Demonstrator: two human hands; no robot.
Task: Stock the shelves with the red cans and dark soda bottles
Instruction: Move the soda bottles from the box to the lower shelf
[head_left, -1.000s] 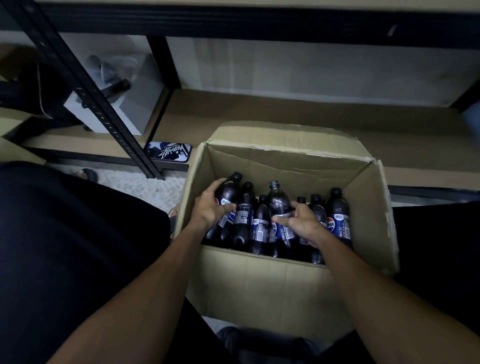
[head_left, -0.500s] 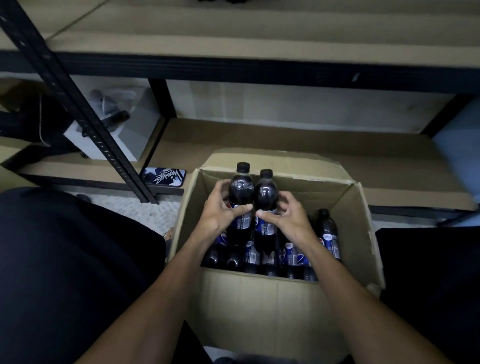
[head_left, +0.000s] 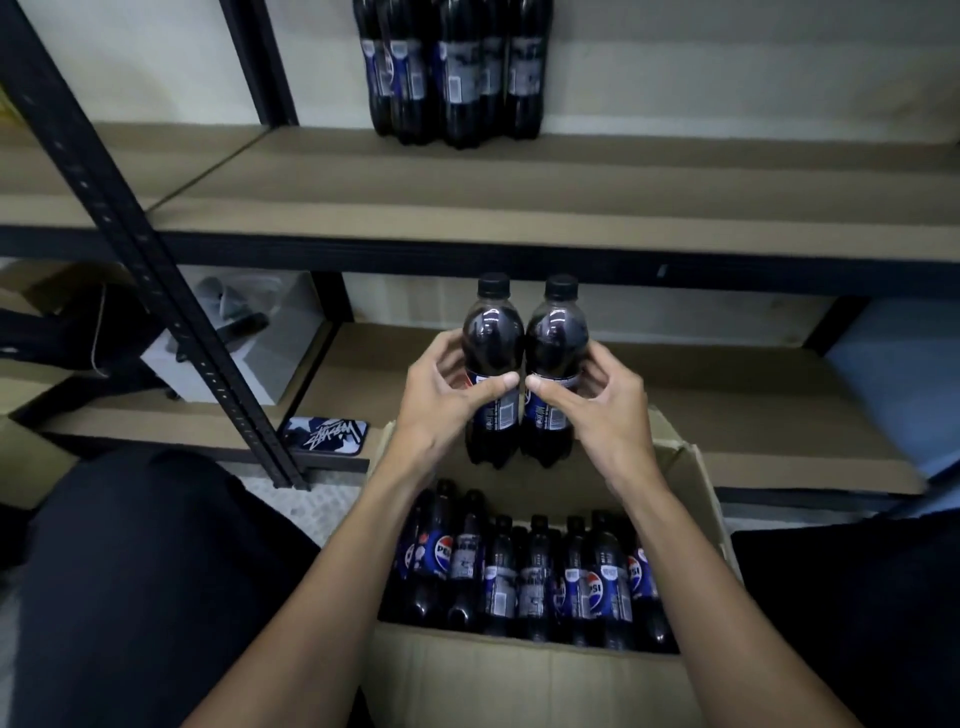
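Note:
My left hand (head_left: 448, 400) grips a dark soda bottle (head_left: 492, 332) with a black cap, held upright. My right hand (head_left: 605, 402) grips a second dark soda bottle (head_left: 557, 335) pressed against the first. Both bottles hang above the open cardboard box (head_left: 519, 680), in front of the lower shelf. Several more dark soda bottles (head_left: 530, 571) stand in the box. A group of dark soda bottles (head_left: 452, 67) stands on the upper shelf board (head_left: 519, 208). No red cans are in view.
A black slotted upright (head_left: 156, 260) of the rack slants across the left. On the lower shelf (head_left: 753, 405) at left sit a grey box (head_left: 244, 358) and a dark patterned case (head_left: 324, 436). My dark-clothed knees flank the cardboard box.
Both hands lifted a bottle each out of the box and raised the pair upward, side by side. My view has tilted up, bringing the upper shelf and its bottles into sight.

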